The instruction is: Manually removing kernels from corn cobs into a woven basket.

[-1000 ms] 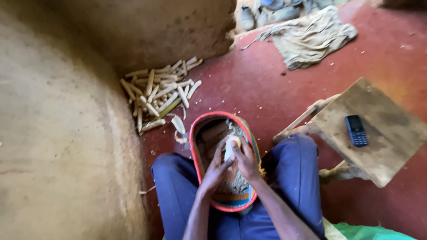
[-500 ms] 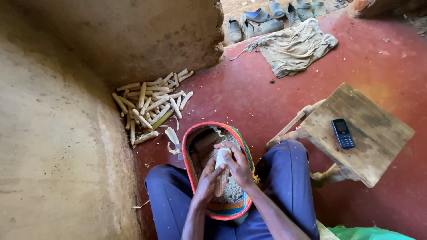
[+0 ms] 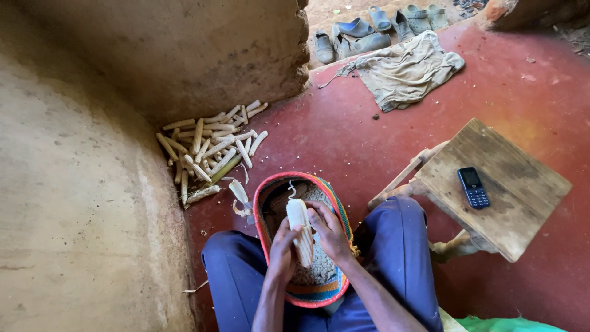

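Now a maize cob [image 3: 300,232] is held upright over a woven basket [image 3: 264,209] that rests between the knees of the seated person. The left hand [image 3: 282,251] is wrapped around the lower part of the cob, fingers closed on it. The right hand [image 3: 330,232] is clamped on the cob's right side, thumb pressed against the kernels. The upper half of the cob is seen stripped and pale; kernels remain on the lower half. Loose kernels [image 3: 319,270] are seen lying in the basket under the hands.

Compared with half a second ago, the cob is noted as standing higher and more upright, its bare tip now clear above both hands; before, it was mostly covered by them. The hands are otherwise recorded at the same place over the basket.

A pile of bare cobs [image 3: 206,150] is noted on the red floor [image 3: 344,135] by the mud wall [image 3: 74,184], well apart from the basket. A wooden stool [image 3: 510,203] is recorded to the right, a dark phone [image 3: 473,187] lying on it. A crumpled cloth [image 3: 405,71] and several shoes [image 3: 369,31] are seen further off.
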